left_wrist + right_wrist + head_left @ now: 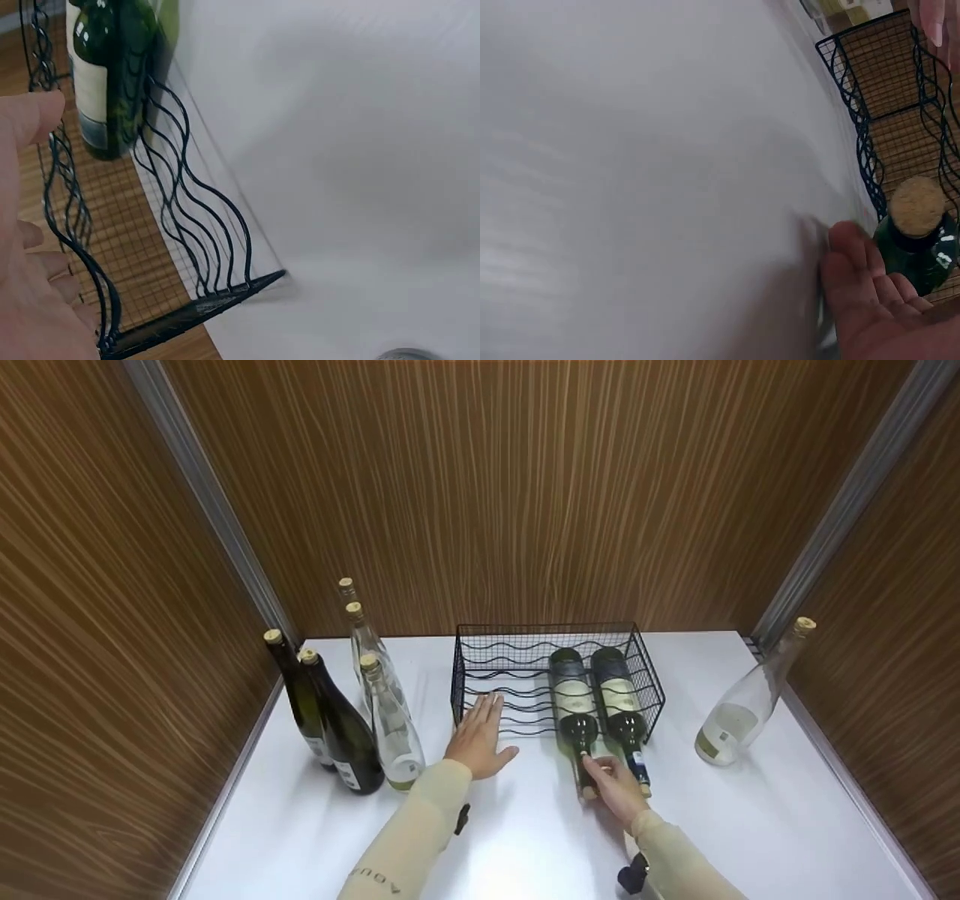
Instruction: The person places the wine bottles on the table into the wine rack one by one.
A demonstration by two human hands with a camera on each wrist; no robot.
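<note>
Dk glass btls [347, 727], qty 2, corked, are standing far L on wht tabletop [517, 840]; just to their R, clear btls [395, 739], qty 3, corked, are standing too. Ctr: blk wire rack [546, 624]. L hand [478, 739] is lying palm-down over rack's L front, fingers straight, thumb spread wide, holding nothing; contact w/ wire unclear. In rack's R part, grn btl A [574, 697] and grn btl B [619, 695] are lying side by side, necks jutting out front. R hand [619, 789] is resting at A's neck, fingers lightly bent, spacing narrow; can't tell if gripping or only touching. Far R, lone clear btl [739, 720], corked, is standing well apart. Handling note (judgement): works best if L palm is bracing rack lightly while R fingers are guiding A's neck straight, no twist, so its body is sitting true in the wire dips w/o knocking B.
</note>
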